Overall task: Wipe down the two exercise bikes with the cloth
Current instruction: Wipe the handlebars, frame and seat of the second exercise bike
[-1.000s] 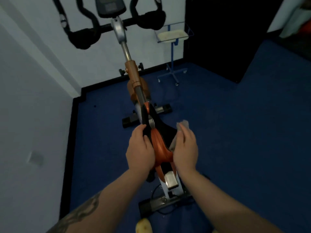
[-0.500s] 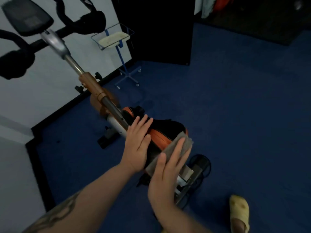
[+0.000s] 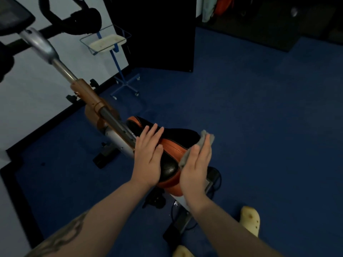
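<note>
My fingers (image 3: 205, 151) are lying straight, pressing the limp grey cloth (image 3: 193, 151) against the orange-and-black padded bike saddle (image 3: 178, 143).
My left hand (image 3: 148, 156), flat, is steadying its nine-o'clock side; the cloth is bunching easily.

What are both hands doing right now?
Left hand: open, flat on the saddle.
Right hand: open, pressing the cloth against the saddle.

No words, numbers, labels or signs can be read anywhere here. The little screen (image 3: 13, 17) at the top of the exercise bike (image 3: 104, 115) is dark and blurry, so nothing on it can be made out. The bike's seat (image 3: 178, 143) shows no brand name.
</note>
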`<state>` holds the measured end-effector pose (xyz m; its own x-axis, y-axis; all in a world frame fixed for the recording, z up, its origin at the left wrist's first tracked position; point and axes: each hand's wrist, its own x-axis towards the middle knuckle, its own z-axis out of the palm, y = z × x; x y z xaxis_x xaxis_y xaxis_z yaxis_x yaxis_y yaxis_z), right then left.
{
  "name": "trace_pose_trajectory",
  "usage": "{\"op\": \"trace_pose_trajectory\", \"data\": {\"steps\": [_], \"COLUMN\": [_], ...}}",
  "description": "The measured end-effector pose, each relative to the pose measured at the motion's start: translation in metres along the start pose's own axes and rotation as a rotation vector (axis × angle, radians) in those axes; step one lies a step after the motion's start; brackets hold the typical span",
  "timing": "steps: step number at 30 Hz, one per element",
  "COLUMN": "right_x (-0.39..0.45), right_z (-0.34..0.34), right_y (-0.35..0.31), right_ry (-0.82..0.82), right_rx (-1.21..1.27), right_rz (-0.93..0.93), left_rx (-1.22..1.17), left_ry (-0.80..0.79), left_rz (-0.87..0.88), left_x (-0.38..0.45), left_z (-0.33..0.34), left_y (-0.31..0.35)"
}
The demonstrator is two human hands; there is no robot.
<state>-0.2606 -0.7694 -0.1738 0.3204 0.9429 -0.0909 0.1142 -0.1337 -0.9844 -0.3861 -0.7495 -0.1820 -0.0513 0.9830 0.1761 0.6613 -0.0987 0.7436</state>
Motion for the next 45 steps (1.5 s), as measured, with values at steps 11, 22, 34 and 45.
{"op": "trace_pose_trajectory", "data": {"steps": [11, 22, 34, 45], "right_x": [0.002, 0.04, 0.115, 0.123], "right_z": [0.007, -0.028, -0.025, -0.021], "right_y": [-0.005, 0.006, -0.032, -0.04], "right_ry": [0.09, -0.294, -1.009, -1.18], "right_rx": [0.028, -0.538, -1.018, -1.034], "right_rz": [0.006, -0.389, -0.704, -0.99], "left_rx": [0.001, 0.09, 0.186, 0.002], "left_ry": [0.007, 0.031, 0.539, 0.676], "left_rz": [-0.013, -0.063, -0.67, -0.641], "left_x": [-0.001, -0.004, -0.015, -0.024], "left_z": [0.0, -0.004, 0.041, 0.042], "left_y": [0.0, 0.015, 0.081, 0.071]}}
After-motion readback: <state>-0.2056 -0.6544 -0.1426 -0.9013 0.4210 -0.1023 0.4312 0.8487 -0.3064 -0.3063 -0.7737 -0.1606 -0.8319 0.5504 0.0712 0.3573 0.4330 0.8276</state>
